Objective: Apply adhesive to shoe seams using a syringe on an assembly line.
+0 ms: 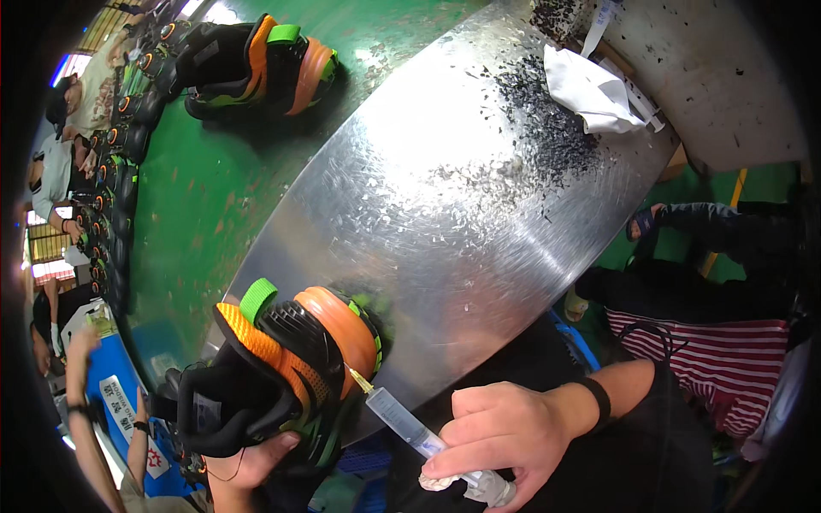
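My left hand [258,462] grips a black sneaker [299,372] from below, near its ankle opening. The shoe has an orange mesh heel, a green pull loop and a thick orange-and-black sole. Part of the left hand is hidden behind it. In my right hand [513,432] is a clear syringe [404,421] with a yellow needle tip. That tip is at the sneaker's sole edge; whether it touches I cannot tell. White wrapping [489,487] covers the syringe's rear end.
A metal tabletop [359,231] strewn with dark flakes [543,128] lies ahead. A white cloth [590,90] and another syringe [643,104] lie at its far right. A second sneaker [256,68] rests on the green surface [214,188]. Co-workers and a row of shoes [128,141] are at left.
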### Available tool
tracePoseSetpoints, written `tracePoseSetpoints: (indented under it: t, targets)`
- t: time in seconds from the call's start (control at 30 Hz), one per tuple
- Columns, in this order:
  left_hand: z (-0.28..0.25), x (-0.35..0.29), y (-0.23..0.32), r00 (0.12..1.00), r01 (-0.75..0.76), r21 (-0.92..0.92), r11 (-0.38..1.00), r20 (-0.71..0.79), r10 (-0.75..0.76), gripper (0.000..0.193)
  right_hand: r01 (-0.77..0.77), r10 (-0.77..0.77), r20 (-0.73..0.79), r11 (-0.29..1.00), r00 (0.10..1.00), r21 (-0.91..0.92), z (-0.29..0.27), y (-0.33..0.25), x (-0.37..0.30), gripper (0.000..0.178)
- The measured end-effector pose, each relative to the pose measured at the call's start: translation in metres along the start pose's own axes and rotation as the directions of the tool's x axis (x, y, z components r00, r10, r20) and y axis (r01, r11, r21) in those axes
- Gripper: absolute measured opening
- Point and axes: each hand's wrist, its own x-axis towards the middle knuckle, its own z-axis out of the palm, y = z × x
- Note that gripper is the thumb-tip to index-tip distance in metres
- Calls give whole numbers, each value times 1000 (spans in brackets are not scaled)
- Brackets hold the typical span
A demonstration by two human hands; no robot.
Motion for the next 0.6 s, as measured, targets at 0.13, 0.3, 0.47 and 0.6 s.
tracePoseSetpoints:
  t: [0.13,0.3,0.47,0.6]
  targets:
    - [9,18,-4,997,-47,-57,997,57,51,38,-99,111,110,989,988,-113,-6,-10,3,53]
    - [-1,16,-1,948,-318,200,927,104,302,40,-89,118,274,989,954,-118,-16,-22,-3,44]
    - [-19,31,-37,961,196,-804,562,43,-273,46,-24,193,359,905,913,-424,-35,-59,-12,47]
    - [-45,35,-40,767,-584,567,581,152,623,41,75,118,422,908,899,-412,-21,-58,-18,50]
